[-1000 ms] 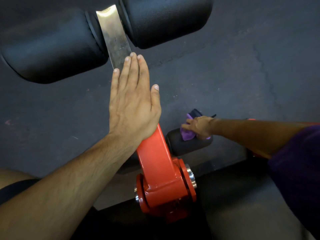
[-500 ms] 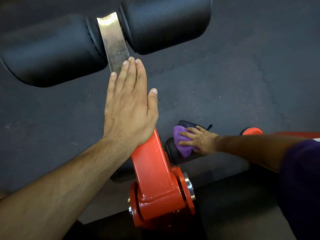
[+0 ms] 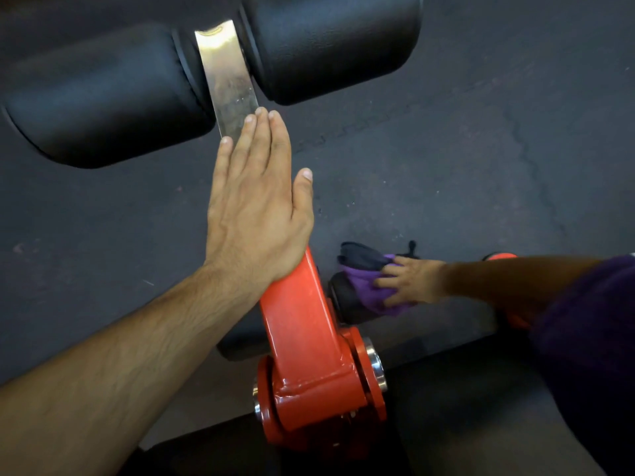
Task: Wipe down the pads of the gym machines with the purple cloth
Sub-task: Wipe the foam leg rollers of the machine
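My left hand (image 3: 256, 214) lies flat, fingers straight and together, on the red machine arm (image 3: 305, 338), with its fingertips on the bare metal bar (image 3: 226, 73). Two large black roller pads, one on the left (image 3: 103, 97) and one on the right (image 3: 333, 46), flank that bar at the top. Lower right, my right hand (image 3: 415, 281) presses the purple cloth (image 3: 364, 286) with spread fingers onto a small black roller pad (image 3: 345, 305) beside the red arm. The cloth drapes over the pad's top and hides most of it.
Dark rubber floor (image 3: 446, 149) surrounds the machine. A second small roller pad (image 3: 240, 345) pokes out left of the red arm. A black seat pad (image 3: 464, 407) fills the bottom right. A red cap (image 3: 500, 257) shows behind my right forearm.
My right hand has slid with the purple cloth over the small roller pad, from its far side toward its top, and its fingers have spread. My left hand stays flat on the red arm.
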### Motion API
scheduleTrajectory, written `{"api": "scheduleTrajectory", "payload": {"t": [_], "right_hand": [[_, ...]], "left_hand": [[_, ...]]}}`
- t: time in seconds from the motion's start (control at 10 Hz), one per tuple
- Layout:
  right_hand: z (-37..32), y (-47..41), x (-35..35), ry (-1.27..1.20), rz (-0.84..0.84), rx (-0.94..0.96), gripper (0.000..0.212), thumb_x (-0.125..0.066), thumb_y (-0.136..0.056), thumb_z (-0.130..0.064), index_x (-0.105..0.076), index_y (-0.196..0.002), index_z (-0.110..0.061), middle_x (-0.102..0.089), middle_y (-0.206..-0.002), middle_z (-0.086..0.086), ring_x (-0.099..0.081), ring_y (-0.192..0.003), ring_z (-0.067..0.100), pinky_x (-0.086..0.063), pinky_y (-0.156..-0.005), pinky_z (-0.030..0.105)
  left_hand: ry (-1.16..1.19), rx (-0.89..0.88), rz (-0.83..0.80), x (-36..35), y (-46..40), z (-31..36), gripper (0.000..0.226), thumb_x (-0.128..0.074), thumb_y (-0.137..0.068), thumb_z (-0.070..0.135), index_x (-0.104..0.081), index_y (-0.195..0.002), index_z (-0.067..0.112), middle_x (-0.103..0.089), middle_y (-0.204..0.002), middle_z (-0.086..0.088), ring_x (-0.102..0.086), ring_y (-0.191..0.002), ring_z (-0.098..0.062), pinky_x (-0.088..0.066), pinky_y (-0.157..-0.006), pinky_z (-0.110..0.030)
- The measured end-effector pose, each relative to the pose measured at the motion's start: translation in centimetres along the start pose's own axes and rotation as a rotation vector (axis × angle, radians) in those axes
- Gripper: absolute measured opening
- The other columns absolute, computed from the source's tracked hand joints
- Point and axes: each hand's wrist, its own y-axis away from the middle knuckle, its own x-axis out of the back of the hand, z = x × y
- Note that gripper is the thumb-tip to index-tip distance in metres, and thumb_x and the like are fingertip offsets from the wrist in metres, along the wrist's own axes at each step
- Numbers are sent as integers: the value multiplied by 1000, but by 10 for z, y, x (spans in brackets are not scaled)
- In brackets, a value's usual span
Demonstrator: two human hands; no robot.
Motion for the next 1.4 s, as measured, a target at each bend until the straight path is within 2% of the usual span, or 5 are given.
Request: {"api": "scheduleTrajectory", "payload": {"t": [0.2, 0.4, 1.0, 1.2, 1.4], "right_hand": [[8, 46, 1, -228, -275, -247, 54, -54, -99, -28, -34, -149, -37, -27, -157, 7, -36, -138, 33, -43, -105, 47], [-12, -45, 36, -233, 64, -162, 71, -67, -91, -24, -34, -153, -38, -28, -159, 9, -44, -130, 32, -43, -106, 52], [-28, 9, -14, 3, -23, -32, 82, -60, -88, -13, -23, -158, -37, -18, -167, -1, -49, -121, 35, -51, -93, 49], [28, -24, 0, -186, -181, -324, 71, -40, -104, -16, -4, -159, -44, -9, -169, 1, -39, -134, 34, -45, -102, 46], [33, -62, 26, -165, 71, -312, 67, -50, -100, -20, -21, -158, -39, -30, -158, 6, -47, -121, 35, -54, -90, 49]], "left_hand": [[-1, 1, 11, 0, -1, -1, 71, -19, -104, 42, -10, -165, 6, -9, -173, -9, -2, -160, -17, 3, -130, -38], [3, -8, 11, 0, -1, -2, 71, -19, -104, 41, -10, -165, 6, -9, -173, -9, -2, -160, -16, 3, -130, -38], [2, -2, 9, 0, -1, -1, 71, -18, -104, 42, -9, -165, 6, -8, -173, -9, -2, -160, -17, 2, -130, -38], [-3, -4, 9, -1, -1, -3, 71, -18, -104, 43, -9, -165, 7, -8, -173, -8, -1, -160, -16, 3, -130, -38], [-8, -1, 23, -1, -1, -2, 71, -19, -104, 42, -11, -165, 7, -10, -173, -8, -3, -160, -17, 1, -130, -38]]}}
